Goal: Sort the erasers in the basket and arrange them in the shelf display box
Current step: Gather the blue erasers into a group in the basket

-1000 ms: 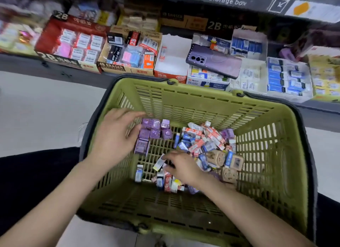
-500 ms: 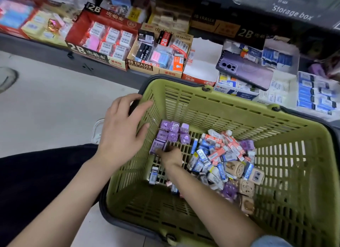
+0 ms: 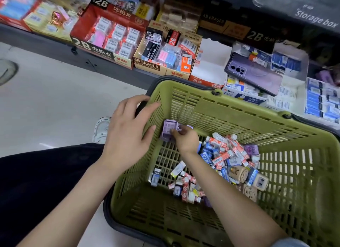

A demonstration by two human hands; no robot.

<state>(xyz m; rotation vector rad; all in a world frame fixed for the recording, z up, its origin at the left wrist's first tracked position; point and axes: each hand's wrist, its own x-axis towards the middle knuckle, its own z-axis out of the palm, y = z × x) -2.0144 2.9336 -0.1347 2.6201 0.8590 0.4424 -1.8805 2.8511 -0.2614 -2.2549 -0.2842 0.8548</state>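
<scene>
Grip of right hand [image 3: 185,140] around purple erasers [image 3: 167,130]

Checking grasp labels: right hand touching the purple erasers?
Touching. Head view shows the right hand with fingertips curled onto the purple erasers, no gap between them.

Olive-green slatted basket [image 3: 239,108] sits near-right. Block of purple erasers [image 3: 167,129] at its far-left inside wall, pinched by right hand [image 3: 185,141]. Loose red/white & blue erasers [image 3: 223,154] heaped mid-bottom, w/ beige round erasers [image 3: 241,173] at right. Cardboard 4B display box [image 3: 147,65] on shelf beyond.
</scene>
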